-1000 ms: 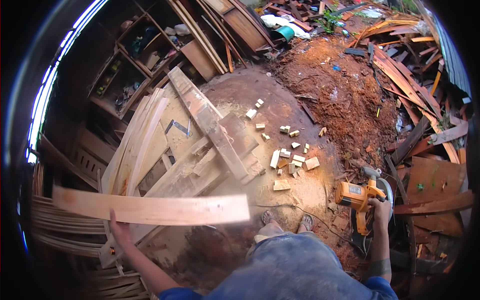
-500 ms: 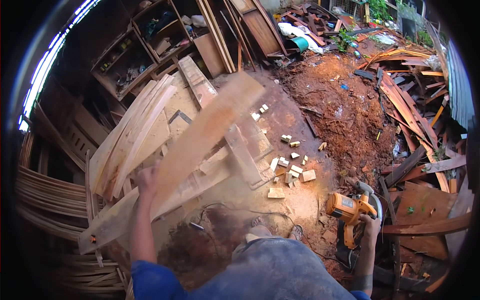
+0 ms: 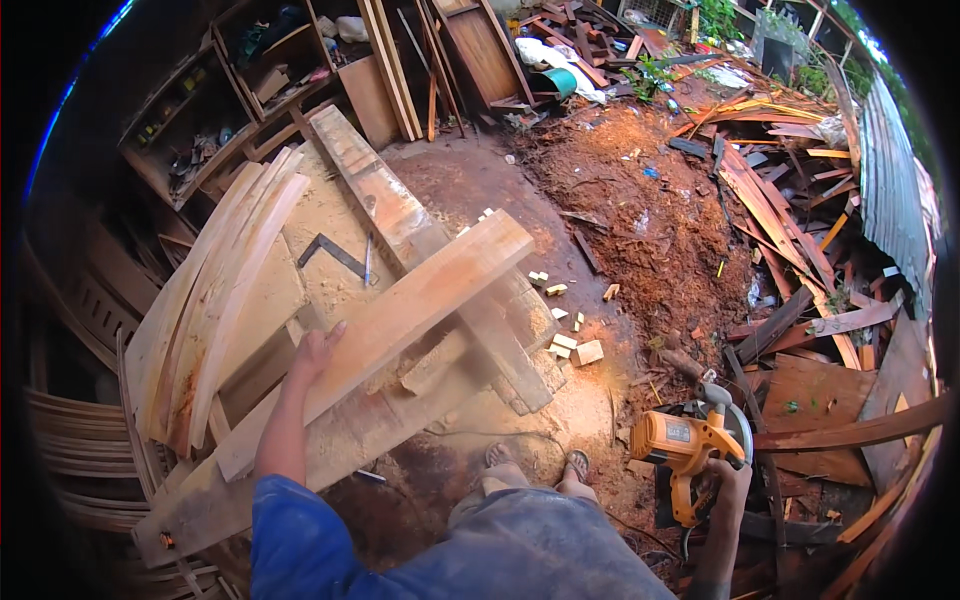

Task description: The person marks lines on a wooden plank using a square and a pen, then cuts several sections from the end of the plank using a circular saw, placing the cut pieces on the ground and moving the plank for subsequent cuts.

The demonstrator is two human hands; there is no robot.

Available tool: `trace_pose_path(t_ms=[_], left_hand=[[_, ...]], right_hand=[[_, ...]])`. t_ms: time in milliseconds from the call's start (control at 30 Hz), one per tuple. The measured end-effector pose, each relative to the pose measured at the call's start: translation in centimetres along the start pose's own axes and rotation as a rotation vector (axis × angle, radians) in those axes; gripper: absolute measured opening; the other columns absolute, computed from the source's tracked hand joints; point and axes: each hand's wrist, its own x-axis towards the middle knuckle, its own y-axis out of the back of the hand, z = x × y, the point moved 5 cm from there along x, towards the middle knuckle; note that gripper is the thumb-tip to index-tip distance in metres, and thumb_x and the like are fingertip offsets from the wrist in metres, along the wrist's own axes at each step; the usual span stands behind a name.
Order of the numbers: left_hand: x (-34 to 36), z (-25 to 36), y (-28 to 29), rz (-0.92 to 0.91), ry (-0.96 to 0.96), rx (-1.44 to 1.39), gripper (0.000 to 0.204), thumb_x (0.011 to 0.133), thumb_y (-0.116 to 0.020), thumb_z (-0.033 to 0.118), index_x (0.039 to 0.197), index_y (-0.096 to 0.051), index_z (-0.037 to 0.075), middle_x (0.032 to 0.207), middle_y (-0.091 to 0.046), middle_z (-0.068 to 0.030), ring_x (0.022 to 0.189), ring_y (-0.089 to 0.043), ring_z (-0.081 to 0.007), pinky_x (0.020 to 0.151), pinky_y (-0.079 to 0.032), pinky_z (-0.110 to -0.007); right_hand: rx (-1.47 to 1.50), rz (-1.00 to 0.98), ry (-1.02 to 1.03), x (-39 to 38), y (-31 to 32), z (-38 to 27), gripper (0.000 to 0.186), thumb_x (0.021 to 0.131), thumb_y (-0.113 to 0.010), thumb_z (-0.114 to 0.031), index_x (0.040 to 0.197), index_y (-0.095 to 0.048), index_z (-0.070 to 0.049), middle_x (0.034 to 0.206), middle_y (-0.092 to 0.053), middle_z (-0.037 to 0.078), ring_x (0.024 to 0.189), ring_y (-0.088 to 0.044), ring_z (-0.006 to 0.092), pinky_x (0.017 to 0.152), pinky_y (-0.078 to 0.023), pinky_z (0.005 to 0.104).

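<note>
Sawdust-strewn floor [image 3: 460,190], scattered offcuts [image 3: 589,352], dark L-square [image 3: 344,256] near plank [image 3: 430,290], left fingers [image 3: 333,334] clamped on plank, right fingers [image 3: 715,467] around orange saw [image 3: 665,436]

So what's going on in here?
A person has their left hand on a board that slants over other planks. Their right hand holds an orange saw off to the side, apart from the board. Small blocks lie on the ground.

Left forearm [image 3: 284,425] is slanting forward; left grip [image 3: 316,352] is pointing its thumb [image 3: 338,328] forward-right. Right forearm [image 3: 722,535] is extending forward, right grip [image 3: 732,480] is clenching. Feet [image 3: 577,465] are standing apart.
</note>
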Motion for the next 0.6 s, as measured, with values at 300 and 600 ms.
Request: trace_pose_path(t_ms=[300,600], left_hand=[[-0.9,6.3,1.2,0.053,-0.144,-0.064,0.077,0.09,-0.065,0.066,0.123,-0.064,-0.003,0.12,-0.066,-0.0258,0.11,-0.065,-0.0381,0.098,-0.049,-0.046],[2.5,25.4,-5.9,0.069,-0.267,0.165,0.114,0.071,-0.087,0.054,0.159,-0.033,0.006,0.151,-0.044,-0.0241,0.143,-0.038,-0.0411,0.123,-0.023,-0.052]], right_hand=[[0.046,-0.22,0.062,-2.1,-8.3,-10.4,0.026,0.078,-0.069,-0.015,0.094,-0.069,0.005,0.066,-0.064,0.005,0.048,-0.057,0.0103,0.047,-0.044,0.0245],[0.109,-0.59,0.103,2.2,-17.8,-19.5,0.034,0.074,-0.066,-0.017,0.099,-0.064,0.007,0.076,-0.063,0.008,0.052,-0.054,0.0116,0.051,-0.044,0.0258]])
